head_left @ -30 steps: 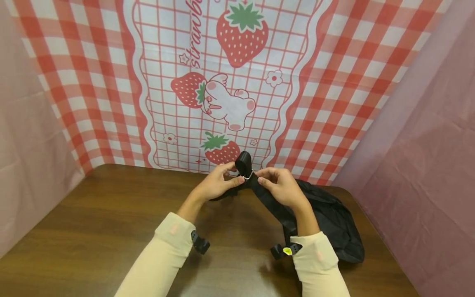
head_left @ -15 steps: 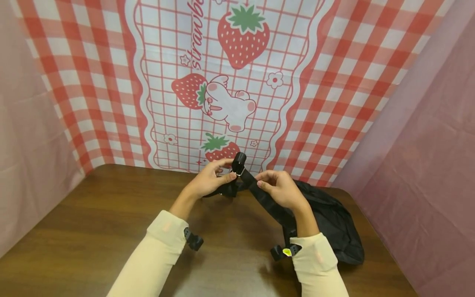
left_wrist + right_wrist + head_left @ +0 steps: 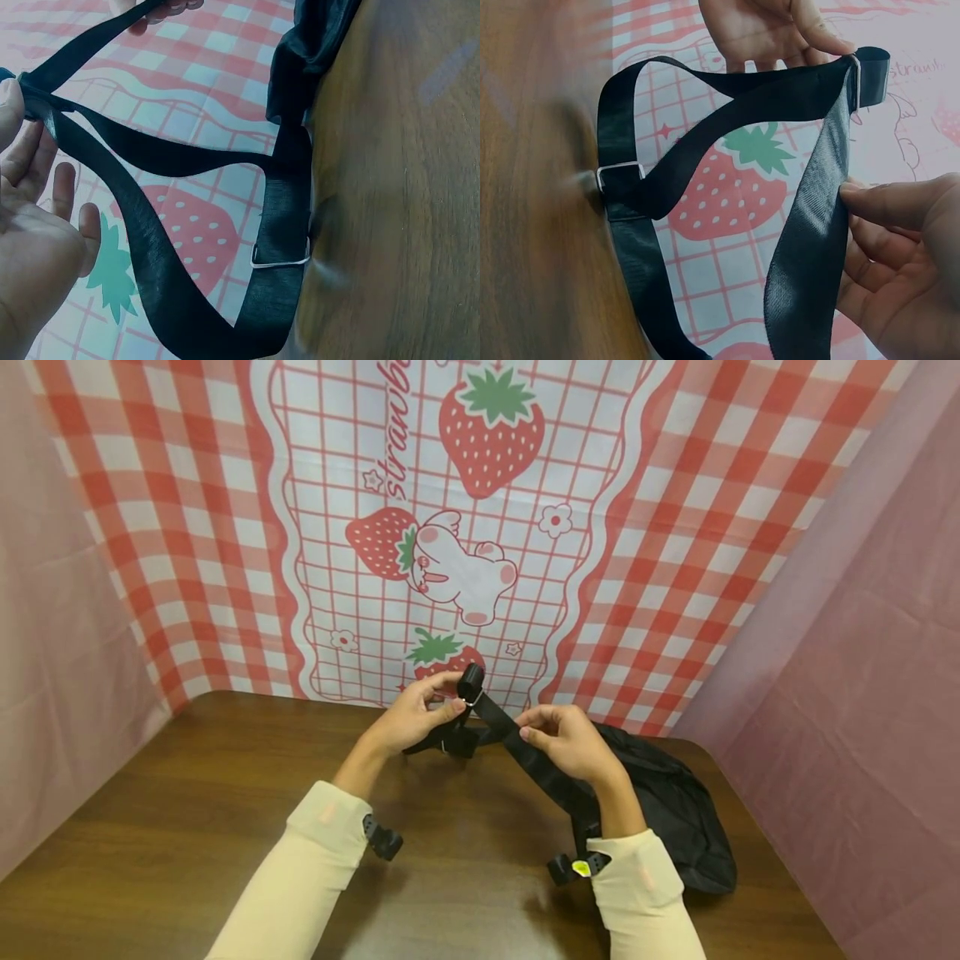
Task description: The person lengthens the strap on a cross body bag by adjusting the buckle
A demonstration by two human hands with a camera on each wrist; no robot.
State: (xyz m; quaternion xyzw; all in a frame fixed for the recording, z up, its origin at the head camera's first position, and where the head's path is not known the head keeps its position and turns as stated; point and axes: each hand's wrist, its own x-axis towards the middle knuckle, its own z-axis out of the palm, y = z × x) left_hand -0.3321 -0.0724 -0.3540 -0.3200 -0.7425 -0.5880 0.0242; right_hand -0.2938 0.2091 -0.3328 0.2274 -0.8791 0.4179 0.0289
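Observation:
A black webbing strap (image 3: 543,768) runs up from a black bag (image 3: 678,814) at the right of the table. My left hand (image 3: 412,714) pinches it at a metal slider buckle (image 3: 857,86), with thumb on the buckle's edge. Beyond that buckle a short strap loop (image 3: 876,75) sticks out. My right hand (image 3: 572,745) holds the strap's edge between thumb and fingers, partway between buckle and bag. Lower down, a second metal buckle (image 3: 279,262) sits on the hanging part of the strap, close to the tabletop.
The brown wooden table (image 3: 225,827) has a strawberry-print checked cloth (image 3: 480,560) hanging behind it. Pink drapes (image 3: 862,693) stand at both sides. A small black camera (image 3: 384,839) is worn on each wrist.
My left hand has drawn left with the slider buckle, and more strap lies between my hands. The loop above the buckle looks smaller. My right hand has hardly moved.

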